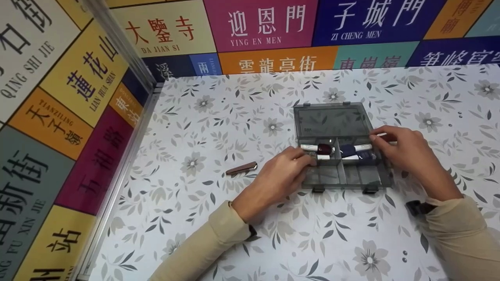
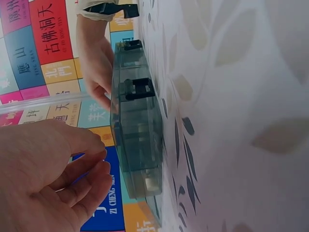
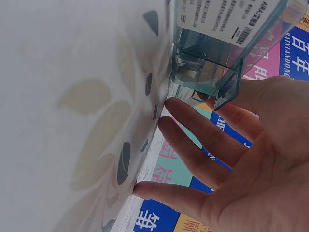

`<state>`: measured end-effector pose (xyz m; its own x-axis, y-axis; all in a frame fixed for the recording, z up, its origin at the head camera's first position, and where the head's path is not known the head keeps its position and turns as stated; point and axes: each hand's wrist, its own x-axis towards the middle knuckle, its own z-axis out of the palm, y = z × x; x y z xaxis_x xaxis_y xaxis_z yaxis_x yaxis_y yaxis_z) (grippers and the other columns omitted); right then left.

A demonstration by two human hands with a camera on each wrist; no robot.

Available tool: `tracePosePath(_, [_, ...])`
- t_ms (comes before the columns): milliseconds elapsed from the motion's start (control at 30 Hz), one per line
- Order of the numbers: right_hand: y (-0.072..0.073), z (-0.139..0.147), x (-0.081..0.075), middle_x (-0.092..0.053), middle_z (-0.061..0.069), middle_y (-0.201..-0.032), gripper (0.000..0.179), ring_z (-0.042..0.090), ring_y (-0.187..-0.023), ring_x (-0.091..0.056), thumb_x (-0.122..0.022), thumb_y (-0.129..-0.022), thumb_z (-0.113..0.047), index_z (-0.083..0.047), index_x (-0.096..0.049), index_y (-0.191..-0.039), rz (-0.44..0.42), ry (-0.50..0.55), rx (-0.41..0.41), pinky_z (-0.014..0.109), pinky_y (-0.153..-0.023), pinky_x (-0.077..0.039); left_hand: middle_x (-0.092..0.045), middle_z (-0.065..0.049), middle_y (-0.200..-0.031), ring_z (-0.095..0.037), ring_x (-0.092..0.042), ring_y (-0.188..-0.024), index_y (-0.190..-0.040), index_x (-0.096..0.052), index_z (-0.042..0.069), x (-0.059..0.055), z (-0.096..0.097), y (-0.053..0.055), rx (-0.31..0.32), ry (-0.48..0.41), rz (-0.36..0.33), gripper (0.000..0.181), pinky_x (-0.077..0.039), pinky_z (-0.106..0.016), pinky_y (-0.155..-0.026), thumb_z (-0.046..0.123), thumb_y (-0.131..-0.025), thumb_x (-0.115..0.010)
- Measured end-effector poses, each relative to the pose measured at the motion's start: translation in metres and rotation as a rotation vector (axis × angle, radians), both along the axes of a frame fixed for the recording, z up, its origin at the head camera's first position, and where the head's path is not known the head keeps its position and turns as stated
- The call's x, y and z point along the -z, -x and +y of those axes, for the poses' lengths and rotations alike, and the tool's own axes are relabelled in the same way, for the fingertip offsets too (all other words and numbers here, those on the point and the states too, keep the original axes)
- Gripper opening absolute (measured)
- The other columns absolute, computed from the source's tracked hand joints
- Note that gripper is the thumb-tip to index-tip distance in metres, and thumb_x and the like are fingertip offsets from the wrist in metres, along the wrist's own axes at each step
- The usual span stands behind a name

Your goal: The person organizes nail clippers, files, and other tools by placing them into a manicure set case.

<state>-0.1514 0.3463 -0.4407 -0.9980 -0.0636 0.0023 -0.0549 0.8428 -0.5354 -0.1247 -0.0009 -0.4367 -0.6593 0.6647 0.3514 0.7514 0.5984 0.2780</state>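
Note:
A smoky clear plastic divided box [image 1: 339,180] lies on the table with its lid [image 1: 332,121] folded back. Its two rear compartments hold several nail polish bottles, among them a dark red one [image 1: 324,149] and a blue one [image 1: 347,150], both with white caps. My left hand [image 1: 279,175] hovers over the box's left edge, its fingertips near the rear-left compartment; the left wrist view shows loosely bent fingers and nothing held. At the right side, my right hand [image 1: 408,152] pinches the box's edge near the hinge with thumb and forefinger. Its other fingers stretch down to the tabletop [image 3: 96,159].
A brown nail clipper [image 1: 241,168] lies on the floral-patterned table to the left of the box. Two black latches, including the right one [image 1: 370,189], stick out at the box's front. Colourful panels [image 1: 269,23] with lettering stand behind and to the left.

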Motion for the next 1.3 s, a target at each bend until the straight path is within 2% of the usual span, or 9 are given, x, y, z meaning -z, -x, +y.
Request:
tracePosePath(300, [-0.001, -0.001, 0.0, -0.073, 0.031, -0.129, 0.043, 0.055, -0.121, -0.069, -0.058, -0.111, -0.044, -0.012, -0.074, -0.136, -0.023, 0.002, -0.001, 0.073, -0.099, -0.05, -0.075, 0.001, -0.111, -0.017, -0.07, -0.104, -0.114, -0.078, 0.015, 0.003, -0.023, -0.001, -0.034, -0.018, 0.016, 0.015, -0.062, -0.028, -0.09, 0.01, -0.102, -0.07])
tracePosePath(600, [-0.002, 0.001, 0.001, -0.073, 0.031, -0.129, 0.042, 0.056, -0.121, -0.068, -0.059, -0.111, -0.043, -0.012, -0.074, -0.136, -0.019, 0.004, 0.009, 0.072, -0.097, -0.051, -0.075, -0.001, -0.115, -0.018, -0.072, -0.109, -0.119, -0.077, 0.013, 0.008, -0.047, -0.001, -0.07, -0.055, -0.034, 0.019, -0.062, -0.028, -0.094, 0.009, -0.102, -0.07])
tracePosePath(967, [-0.002, 0.001, 0.001, -0.072, 0.032, -0.131, 0.042, 0.055, -0.12, -0.069, -0.058, -0.111, -0.044, -0.014, -0.073, -0.137, -0.025, -0.003, 0.011, 0.069, -0.095, -0.052, -0.074, -0.004, -0.122, -0.021, -0.071, -0.114, -0.121, -0.077, 0.013, 0.012, -0.071, 0.002, -0.167, -0.068, -0.128, 0.021, -0.062, -0.032, -0.097, 0.009, -0.101, -0.071])
tracePosePath(1300, [-0.001, 0.0, 0.0, -0.074, 0.031, -0.127, 0.04, 0.054, -0.122, -0.069, -0.06, -0.111, -0.042, -0.012, -0.075, -0.133, -0.003, 0.008, 0.006, 0.072, -0.098, -0.05, -0.076, -0.005, -0.117, -0.024, -0.072, -0.108, -0.118, -0.079, 0.011, 0.013, -0.085, 0.007, -0.211, -0.056, -0.114, 0.021, -0.063, -0.037, -0.09, 0.006, -0.098, -0.074])
